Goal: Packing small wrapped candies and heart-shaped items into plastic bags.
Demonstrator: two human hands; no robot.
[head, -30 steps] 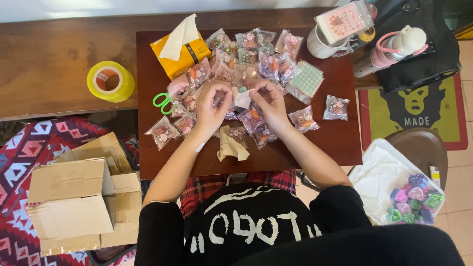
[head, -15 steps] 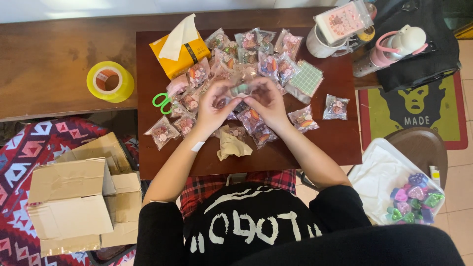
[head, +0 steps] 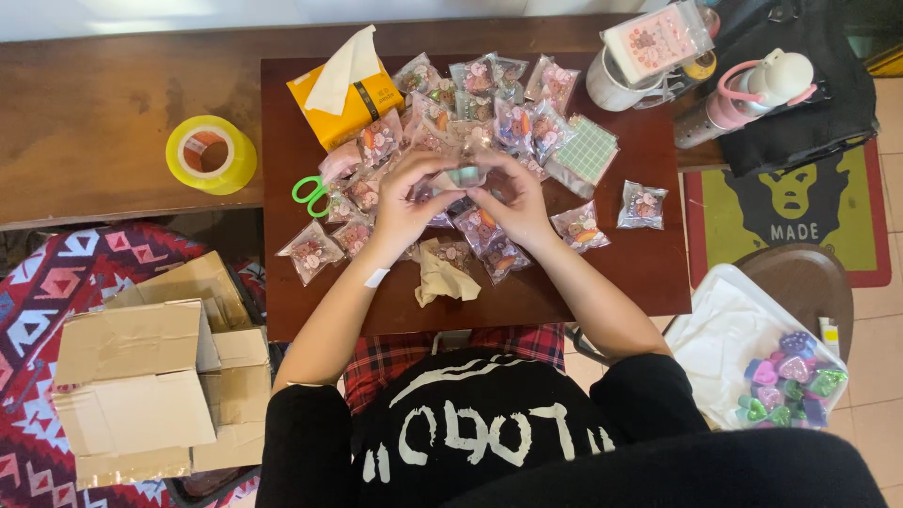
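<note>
A small clear packet (head: pixel 463 176) is gripped between both hands above the middle of the dark red table (head: pixel 658 273). The left hand (head: pixel 406 196) is curled closed on the packet's left end, fingers bent in over it. The right hand (head: pixel 517 202) is closed on the right end, thumb and fingertips pinched. The two hands are held close together, nearly touching over the packet. What is inside the packet cannot be made out beyond a pale greenish shape.

A pile of similar filled packets (head: pixel 480 103) is spread across the table beyond and under the hands. One single packet (head: pixel 642 204) is set apart to the right; another (head: pixel 308 252) lies near the left edge. Green-handled scissors (head: pixel 308 193) are seen just left of the left hand, partly covered by packets. A crumpled beige scrap (head: pixel 444 277) lies just below the wrists. An orange tissue box (head: pixel 353 94) is placed at the far left corner, with a white tissue sticking out.

A yellow tape roll (head: pixel 211 154) rests on the wooden bench (head: pixel 94 122), left of the table. Open cardboard boxes (head: pixel 141 386) sit on the floor at lower left. A white bag of coloured heart-shaped pieces (head: pixel 785 376) is at lower right.
</note>
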